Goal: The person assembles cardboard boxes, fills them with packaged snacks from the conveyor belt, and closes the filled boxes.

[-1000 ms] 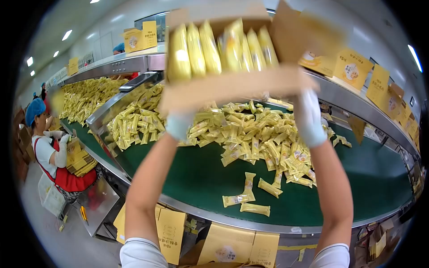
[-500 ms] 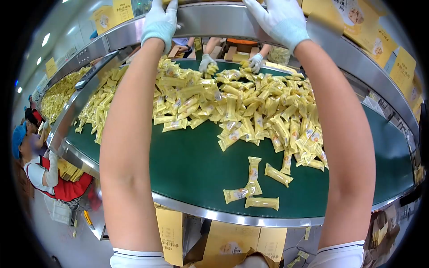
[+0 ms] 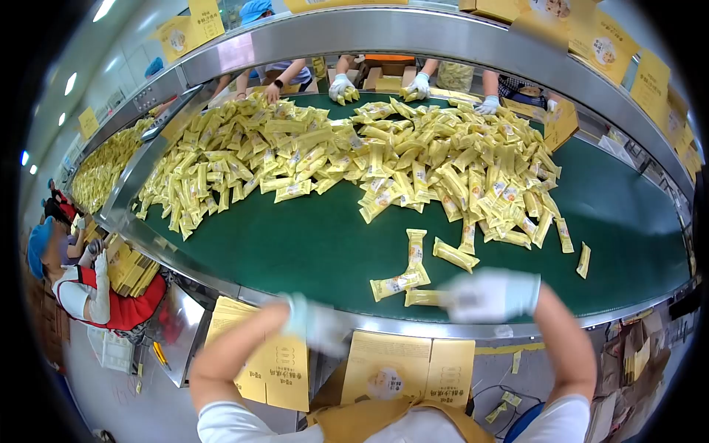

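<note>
My left hand point(image 3: 325, 325), in a white glove, is blurred over the belt's near metal edge, above the flat yellow cartons; its fingers are smeared. My right hand point(image 3: 484, 295), also gloved and blurred, lies over the near part of the green belt point(image 3: 295, 251). It covers the right end of a yellow wrapped packet point(image 3: 424, 297); whether it grips the packet cannot be made out. Just beyond are a few loose packets point(image 3: 456, 255). A large heap of yellow packets point(image 3: 369, 148) spreads across the belt's far half.
Across the belt, other people's gloved hands point(image 3: 342, 87) reach to the heap. A metal shelf point(image 3: 369, 33) with yellow cartons spans above. Flat cartons point(image 3: 384, 369) stand below the near edge. At left, a co-worker point(image 3: 96, 288) in a red apron holds folded cartons. Brown cardboard point(image 3: 628, 362) lies at lower right.
Both my hands have come down from the shelf to the belt's near edge. The box raised at first is out of my hands. More of the heap and the other people's hands shows.
</note>
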The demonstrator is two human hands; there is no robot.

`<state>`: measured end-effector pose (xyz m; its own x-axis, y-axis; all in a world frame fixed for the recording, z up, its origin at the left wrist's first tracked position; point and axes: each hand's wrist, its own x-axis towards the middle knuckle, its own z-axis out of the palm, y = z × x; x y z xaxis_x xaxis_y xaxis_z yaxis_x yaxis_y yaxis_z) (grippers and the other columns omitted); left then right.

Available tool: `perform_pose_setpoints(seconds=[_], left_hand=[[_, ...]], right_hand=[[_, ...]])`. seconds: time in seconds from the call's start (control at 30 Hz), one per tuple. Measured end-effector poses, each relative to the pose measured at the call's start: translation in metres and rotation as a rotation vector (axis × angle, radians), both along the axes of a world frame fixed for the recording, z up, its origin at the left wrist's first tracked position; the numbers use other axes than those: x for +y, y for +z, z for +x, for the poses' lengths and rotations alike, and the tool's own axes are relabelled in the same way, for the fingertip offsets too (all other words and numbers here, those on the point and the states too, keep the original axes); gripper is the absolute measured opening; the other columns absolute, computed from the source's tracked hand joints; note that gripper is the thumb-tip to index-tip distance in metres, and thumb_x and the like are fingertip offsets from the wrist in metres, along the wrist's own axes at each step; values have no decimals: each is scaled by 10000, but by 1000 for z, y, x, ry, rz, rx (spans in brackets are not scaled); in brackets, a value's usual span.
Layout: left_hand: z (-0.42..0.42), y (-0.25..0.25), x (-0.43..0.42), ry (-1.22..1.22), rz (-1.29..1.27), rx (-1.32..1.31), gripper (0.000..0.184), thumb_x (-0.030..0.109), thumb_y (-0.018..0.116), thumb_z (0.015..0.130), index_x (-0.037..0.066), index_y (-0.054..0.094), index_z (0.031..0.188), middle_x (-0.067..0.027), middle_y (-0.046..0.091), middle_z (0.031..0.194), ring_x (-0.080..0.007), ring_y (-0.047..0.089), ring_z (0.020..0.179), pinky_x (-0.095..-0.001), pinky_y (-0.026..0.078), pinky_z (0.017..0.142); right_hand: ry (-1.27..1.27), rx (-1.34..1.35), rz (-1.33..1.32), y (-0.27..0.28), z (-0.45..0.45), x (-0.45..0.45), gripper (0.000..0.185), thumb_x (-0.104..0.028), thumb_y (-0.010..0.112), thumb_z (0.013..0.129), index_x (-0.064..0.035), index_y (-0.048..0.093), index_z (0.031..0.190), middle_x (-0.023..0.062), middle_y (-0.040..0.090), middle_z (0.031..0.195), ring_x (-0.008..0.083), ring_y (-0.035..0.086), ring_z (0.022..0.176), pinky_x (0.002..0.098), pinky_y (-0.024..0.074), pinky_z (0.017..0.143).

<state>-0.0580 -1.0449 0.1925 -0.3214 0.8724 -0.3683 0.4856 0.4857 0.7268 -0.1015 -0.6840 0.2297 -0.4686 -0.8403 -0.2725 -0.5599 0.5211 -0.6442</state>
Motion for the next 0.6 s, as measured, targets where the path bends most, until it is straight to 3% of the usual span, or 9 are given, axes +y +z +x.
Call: perform_pose_setpoints(seconds=[0.07,0.1,0.13,0.2,0.23,0.3,0.43,0.47,0.6], left_hand=[[57,-77,2,-94,-396,-374,604,561,516,974,12,603,1208,-239,683,1063,-371,654,979,-469,481,862],[80,-102,12,-30,-445,-257,689,620,509,954,16,593,1274,-277,675,1121,-380,649,1066,-480,473,917],[93,-123,19,171,-473,-256,828,674,548,902,-41,532,1320,-331,627,1215,-403,617,1160,-471,463,981],[126,-197,37,885,-349,9,966,691,616,842,-111,447,1354,-371,562,1302,-433,570,1241,-455,449,1032],[126,-234,45,1036,-299,24,1019,676,646,824,-143,389,1374,-379,534,1329,-452,560,1244,-445,445,1046],[125,-287,58,1334,-194,51,1143,646,707,789,-207,273,1414,-396,478,1383,-491,540,1252,-425,437,1073],[121,-280,75,1453,-93,-58,1073,589,731,795,-168,309,1429,-357,525,1364,-442,551,1269,-419,447,1060],[123,-275,73,1466,-72,-91,1053,574,734,798,-157,318,1431,-348,542,1352,-429,563,1261,-416,452,1054],[134,-233,72,1534,118,-118,852,480,742,835,-93,432,1384,-285,646,1241,-373,639,1167,-403,487,992]], right_hand=[[-16,-302,329,-84,58,58,606,-563,557,970,-92,631,1344,156,659,1301,289,625,1177,388,471,1017],[-78,-432,586,-78,77,56,692,-625,485,958,-51,639,1313,226,632,1314,380,572,1251,395,418,1090],[-321,-518,587,-141,101,87,743,-668,480,928,-41,659,1284,253,625,1309,387,547,1282,392,407,1098],[-682,-378,580,-178,138,89,790,-669,529,900,-5,618,1319,274,609,1323,391,537,1298,394,400,1103],[-864,-302,571,-194,153,88,819,-669,554,887,14,598,1337,285,601,1330,393,532,1306,396,396,1105],[-1167,-293,183,-259,175,82,947,-663,614,864,111,469,1389,318,591,1315,391,553,1285,406,420,1077],[-1486,-243,-80,-317,183,53,1118,-650,661,846,160,241,1492,343,473,1436,389,487,1351,386,393,1101],[-1429,-461,-170,-268,185,45,1163,-640,669,841,132,144,1535,319,397,1510,361,414,1414,369,345,1137],[-1544,-354,-411,-263,199,38,852,-474,686,902,97,341,1433,258,518,1385,320,522,1270,362,388,1080]])
